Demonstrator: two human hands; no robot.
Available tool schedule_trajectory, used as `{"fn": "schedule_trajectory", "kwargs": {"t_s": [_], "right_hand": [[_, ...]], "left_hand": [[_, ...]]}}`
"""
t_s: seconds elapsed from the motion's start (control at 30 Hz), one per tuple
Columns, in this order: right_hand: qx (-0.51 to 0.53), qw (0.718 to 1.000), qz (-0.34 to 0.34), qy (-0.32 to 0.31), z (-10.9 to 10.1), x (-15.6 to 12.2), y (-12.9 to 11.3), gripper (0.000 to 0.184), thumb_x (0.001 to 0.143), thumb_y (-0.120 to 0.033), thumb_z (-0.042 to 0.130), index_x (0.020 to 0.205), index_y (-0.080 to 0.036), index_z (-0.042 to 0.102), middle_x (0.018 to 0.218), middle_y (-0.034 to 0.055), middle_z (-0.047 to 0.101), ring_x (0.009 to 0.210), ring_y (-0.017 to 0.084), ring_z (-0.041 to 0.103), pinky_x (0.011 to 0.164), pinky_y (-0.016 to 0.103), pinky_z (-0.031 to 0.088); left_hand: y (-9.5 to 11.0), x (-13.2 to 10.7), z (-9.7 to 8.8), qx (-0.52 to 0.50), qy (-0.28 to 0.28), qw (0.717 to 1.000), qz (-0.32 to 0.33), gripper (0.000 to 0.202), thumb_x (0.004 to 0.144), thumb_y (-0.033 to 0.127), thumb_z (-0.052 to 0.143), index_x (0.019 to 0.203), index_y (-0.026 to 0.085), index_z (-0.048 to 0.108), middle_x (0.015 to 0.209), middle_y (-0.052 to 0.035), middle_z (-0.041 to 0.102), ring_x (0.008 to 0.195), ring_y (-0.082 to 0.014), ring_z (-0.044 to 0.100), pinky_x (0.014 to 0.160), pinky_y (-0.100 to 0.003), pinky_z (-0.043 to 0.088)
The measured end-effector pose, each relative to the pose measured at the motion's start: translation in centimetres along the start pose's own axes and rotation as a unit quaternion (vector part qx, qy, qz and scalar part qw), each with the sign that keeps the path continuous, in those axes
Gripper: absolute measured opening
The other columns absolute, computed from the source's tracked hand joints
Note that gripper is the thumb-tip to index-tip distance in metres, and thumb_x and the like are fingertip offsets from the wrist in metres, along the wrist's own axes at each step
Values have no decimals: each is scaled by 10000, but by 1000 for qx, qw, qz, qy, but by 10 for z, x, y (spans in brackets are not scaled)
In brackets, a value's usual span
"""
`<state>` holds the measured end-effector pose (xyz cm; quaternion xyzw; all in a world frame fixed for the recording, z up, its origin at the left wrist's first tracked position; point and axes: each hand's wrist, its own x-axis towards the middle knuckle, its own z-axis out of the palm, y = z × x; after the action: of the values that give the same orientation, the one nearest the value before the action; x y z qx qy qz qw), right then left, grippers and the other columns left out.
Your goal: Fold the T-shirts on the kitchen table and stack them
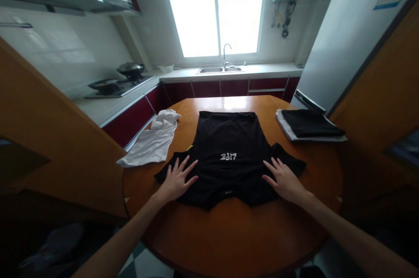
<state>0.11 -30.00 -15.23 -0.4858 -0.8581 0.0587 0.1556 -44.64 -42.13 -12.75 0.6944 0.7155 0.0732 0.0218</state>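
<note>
A black T-shirt (229, 142) with small white print lies spread flat on a round wooden table (235, 234), collar towards me. My left hand (178, 180) rests flat on the shirt's left shoulder, fingers spread. On the right shoulder lies my right hand (284, 180), also flat with fingers apart. Neither hand holds anything.
A crumpled white garment (153, 140) hangs over the table's left edge. Folded clothes, black on white (307, 125), are stacked at the right. Beyond are a counter with a sink (220, 70), a stove with pans (121, 79), a window and a fridge (343, 46).
</note>
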Motion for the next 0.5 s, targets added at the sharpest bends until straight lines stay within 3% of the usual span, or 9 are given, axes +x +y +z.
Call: {"fn": "schedule_trajectory", "kwargs": {"t_s": [0.1,0.17,0.2,0.27,0.33,0.4,0.5], "right_hand": [[45,994,13,97,-18,0,-12,466,1030,-406,412,1362,-159,626,1434,172,578,1376,330,495,1154,502,393],[82,986,-23,144,-31,3,-25,382,1022,-329,429,1283,-175,660,1359,159,609,1325,315,520,1133,499,414],[105,982,-59,146,-36,2,-34,339,1016,-306,449,1243,-196,676,1312,146,623,1282,301,541,1104,483,441],[144,971,-161,102,-44,-6,-56,254,1000,-289,516,1167,-234,699,1219,116,638,1189,272,569,1032,443,481],[155,952,-263,25,-47,-21,-76,203,962,-321,623,1134,-252,705,1169,95,638,1142,262,566,1000,431,473],[145,937,-316,-38,-45,-35,-90,230,920,-340,702,1132,-249,700,1158,85,633,1127,260,556,1006,440,444],[124,939,-313,-65,-35,-46,-96,146,940,-271,677,1078,-227,695,1122,77,635,1091,244,554,995,434,425]], "left_hand": [[11,-6,-12,-27,78,996,15,501,1036,480,438,1487,281,528,1605,-101,409,1504,-413,286,1173,-672,266],[30,-10,-24,-66,105,989,82,416,1049,413,436,1388,250,616,1516,-113,506,1448,-339,401,1185,-567,328],[43,-13,-31,-94,88,982,139,380,1048,399,458,1354,263,637,1457,-105,551,1390,-298,471,1162,-500,382],[67,-23,-41,-133,16,958,254,345,1009,430,563,1313,295,657,1329,-84,611,1251,-248,561,1078,-401,465],[86,-34,-46,-130,-40,936,326,374,930,482,684,1258,302,681,1233,-72,634,1160,-246,579,1023,-384,481],[96,-44,-43,-101,-47,934,341,378,906,479,719,1225,280,688,1182,-72,644,1112,-255,577,999,-402,468],[99,-50,-32,-70,-23,947,314,321,966,419,654,1229,236,671,1145,-80,658,1067,-251,581,950,-400,455]]}}
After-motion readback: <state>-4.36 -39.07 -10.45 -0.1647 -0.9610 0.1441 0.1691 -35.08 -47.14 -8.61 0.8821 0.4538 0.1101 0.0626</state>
